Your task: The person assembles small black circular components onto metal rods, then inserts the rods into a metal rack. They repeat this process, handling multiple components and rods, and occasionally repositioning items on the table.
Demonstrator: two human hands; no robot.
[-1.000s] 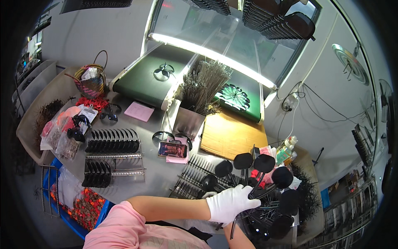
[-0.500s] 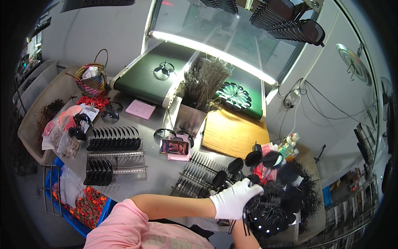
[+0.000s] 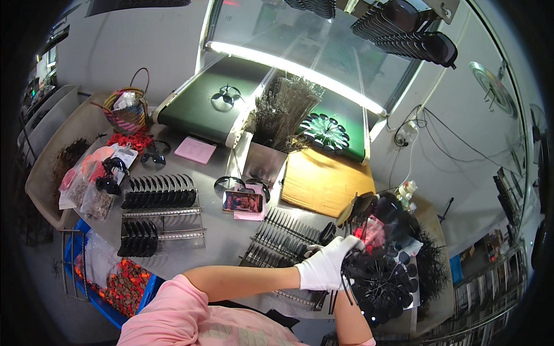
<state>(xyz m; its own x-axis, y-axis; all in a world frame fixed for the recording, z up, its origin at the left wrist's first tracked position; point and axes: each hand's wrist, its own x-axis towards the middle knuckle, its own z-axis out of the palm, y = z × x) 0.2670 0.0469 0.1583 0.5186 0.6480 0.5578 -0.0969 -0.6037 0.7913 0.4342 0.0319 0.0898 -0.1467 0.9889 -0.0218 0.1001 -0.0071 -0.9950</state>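
White-gloved left hand [image 3: 328, 266] grips black stemmed discs [image 3: 385, 275].

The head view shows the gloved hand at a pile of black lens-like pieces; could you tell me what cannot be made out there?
- Right hand: head view, only its forearm shows; the gloved left hand covers it.
- What the left hand grips: hidden in its fingers.
- Black round pieces on wires: motion-blurred, shapes unclear.
- Phone screen: too small to make out.

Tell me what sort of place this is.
Likely a small sunglasses assembly workshop: racks of dark lenses on a metal workbench, a lit green conveyor belt, and a white-gloved left hand handling lenses on wire stems.
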